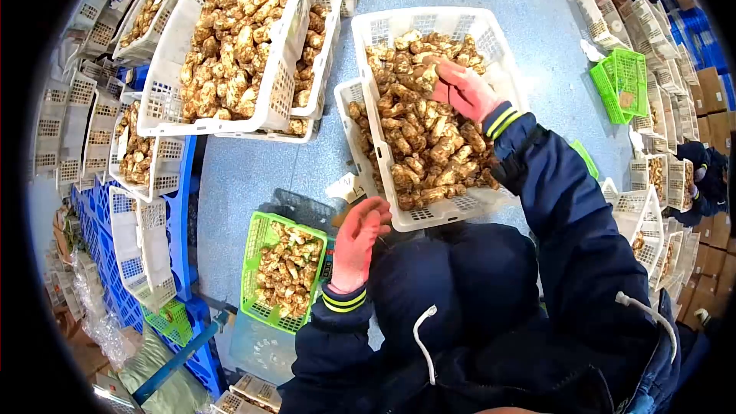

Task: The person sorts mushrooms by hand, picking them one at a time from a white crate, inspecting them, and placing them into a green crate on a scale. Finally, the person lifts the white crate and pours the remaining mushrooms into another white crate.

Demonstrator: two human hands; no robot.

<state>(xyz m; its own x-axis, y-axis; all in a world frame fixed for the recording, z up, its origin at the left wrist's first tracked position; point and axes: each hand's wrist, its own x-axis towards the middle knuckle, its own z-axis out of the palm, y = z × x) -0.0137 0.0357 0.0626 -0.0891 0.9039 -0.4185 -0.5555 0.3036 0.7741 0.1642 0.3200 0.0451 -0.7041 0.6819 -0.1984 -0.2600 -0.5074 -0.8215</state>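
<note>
My right hand (pixel 465 90), in a pink glove, reaches into a white crate (pixel 452 218) heaped with brown, pale-streaked mushrooms (pixel 437 134). Its fingers close around a mushroom (pixel 424 79) at the top of the heap, partly covered by the glove. My left hand (pixel 359 244), also gloved in pink, is beside the crate's near left corner, fingers loosely bent and apart, with no held thing visible. Below and left of it stands a green basket (pixel 247 276) of smaller mushrooms (pixel 290 270). A white paper tag (pixel 345 188) lies by the crate.
Another white crate (pixel 264 119) full of mushrooms sits on stacked crates at the table's (pixel 238 184) left. More white crates (pixel 146 253) line the left side near a blue plastic pallet (pixel 96 222). Green baskets (pixel 619 84) stand at right, where another person (pixel 704 176) is partly visible.
</note>
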